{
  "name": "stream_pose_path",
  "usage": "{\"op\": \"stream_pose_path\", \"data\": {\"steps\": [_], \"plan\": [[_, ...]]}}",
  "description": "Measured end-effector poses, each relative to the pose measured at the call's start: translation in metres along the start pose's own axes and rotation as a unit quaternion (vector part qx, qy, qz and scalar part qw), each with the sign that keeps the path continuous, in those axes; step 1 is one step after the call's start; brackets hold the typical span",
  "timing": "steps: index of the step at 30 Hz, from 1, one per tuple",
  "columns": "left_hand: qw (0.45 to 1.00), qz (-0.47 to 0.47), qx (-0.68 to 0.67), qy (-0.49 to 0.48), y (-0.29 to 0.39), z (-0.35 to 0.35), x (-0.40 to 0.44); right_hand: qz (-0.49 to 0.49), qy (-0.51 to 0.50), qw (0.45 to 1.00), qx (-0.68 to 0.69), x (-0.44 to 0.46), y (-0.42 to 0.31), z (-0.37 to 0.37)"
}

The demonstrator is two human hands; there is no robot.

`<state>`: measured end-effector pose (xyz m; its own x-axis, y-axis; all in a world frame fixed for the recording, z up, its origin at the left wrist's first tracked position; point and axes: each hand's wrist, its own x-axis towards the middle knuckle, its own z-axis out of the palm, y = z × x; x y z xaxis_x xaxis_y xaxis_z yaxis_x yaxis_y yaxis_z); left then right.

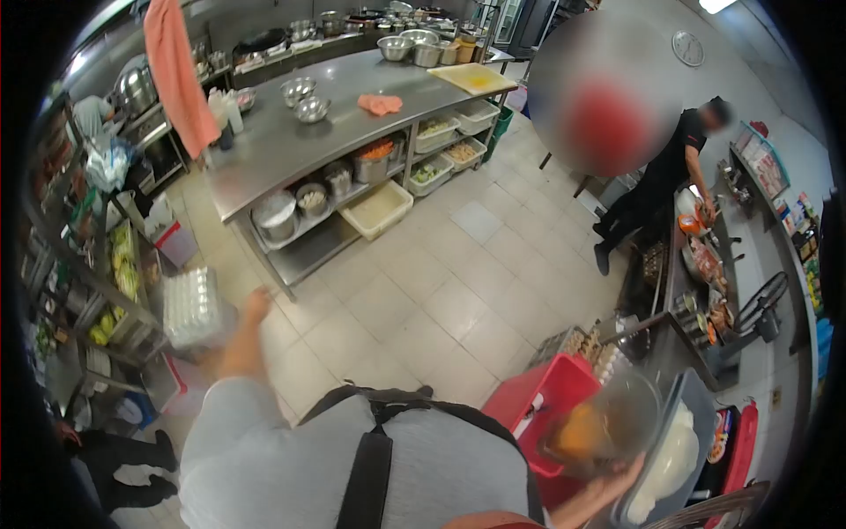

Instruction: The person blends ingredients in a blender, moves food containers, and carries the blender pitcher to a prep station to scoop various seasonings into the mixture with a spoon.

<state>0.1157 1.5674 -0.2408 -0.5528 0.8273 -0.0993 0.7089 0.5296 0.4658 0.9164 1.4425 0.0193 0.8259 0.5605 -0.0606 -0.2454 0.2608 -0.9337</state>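
Right hand (622, 483) is clasping the clear tub (633, 407)'s edge, likely steadying it. Left hand (256, 307) is hovering near clear trays (189, 304); can't tell its grip.

Orange contents (580, 430) in blurred container (636, 407) (kind unclear)

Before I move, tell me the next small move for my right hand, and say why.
I'd probably steady the clear container with the right hand first: that hand is at its lower edge, something orange shows in or through it, and in this view it lies between the red bin and the gray tub, so a knock seems possible.
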Motion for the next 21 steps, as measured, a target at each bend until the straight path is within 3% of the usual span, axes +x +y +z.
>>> {"op": "stream_pose_path", "data": {"steps": [2, 3, 4, 5, 8, 10, 12, 15, 16, 17, 18, 20, 21], "plan": [[0.975, -0.143, 0.162, 0.044, -0.103, -0.039, -0.029, 0.039, -0.011, 0.999, 0.019, 0.031, 0.026, 0.088], [0.959, -0.212, 0.185, 0.034, -0.139, -0.054, -0.061, 0.134, -0.031, 0.99, 0.037, 0.069, 0.053, 0.095], [0.94, -0.28, 0.193, 0.022, -0.158, -0.069, -0.1, 0.101, -0.005, 0.995, 0.009, 0.078, 0.062, 0.134], [0.92, -0.343, 0.188, 0.014, -0.17, -0.075, -0.137, 0.147, 0.0, 0.989, 0.019, 0.106, 0.079, 0.152], [0.87, -0.471, 0.146, -0.007, -0.144, -0.053, -0.237, 0.107, -0.039, 0.994, 0.001, 0.159, 0.115, 0.216], [0.847, -0.518, 0.116, -0.023, -0.11, -0.011, -0.27, 0.161, -0.133, 0.975, 0.075, 0.203, 0.143, 0.242], [0.839, -0.534, 0.096, -0.045, -0.078, 0.033, -0.268, 0.169, -0.109, 0.977, 0.076, 0.221, 0.143, 0.291], [0.862, -0.489, 0.09, -0.098, -0.037, 0.102, -0.194, 0.16, -0.058, 0.984, 0.044, 0.252, 0.149, 0.355], [0.893, -0.419, 0.102, -0.126, -0.02, 0.125, -0.15, 0.143, -0.05, 0.988, 0.03, 0.281, 0.17, 0.356], [0.953, -0.26, 0.095, -0.121, 0.0, 0.15, -0.095, 0.128, -0.041, 0.991, 0.015, 0.307, 0.18, 0.359], [0.872, -0.098, 0.399, -0.267, 0.028, 0.176, -0.034, 0.122, -0.04, 0.992, 0.005, 0.326, 0.179, 0.368], [0.851, 0.025, 0.431, -0.299, 0.105, 0.227, 0.132, 0.114, -0.076, 0.99, 0.026, 0.359, 0.186, 0.396], [0.939, -0.023, 0.321, -0.124, 0.171, 0.254, 0.216, 0.112, -0.069, 0.991, 0.024, 0.37, 0.186, 0.414]]}}
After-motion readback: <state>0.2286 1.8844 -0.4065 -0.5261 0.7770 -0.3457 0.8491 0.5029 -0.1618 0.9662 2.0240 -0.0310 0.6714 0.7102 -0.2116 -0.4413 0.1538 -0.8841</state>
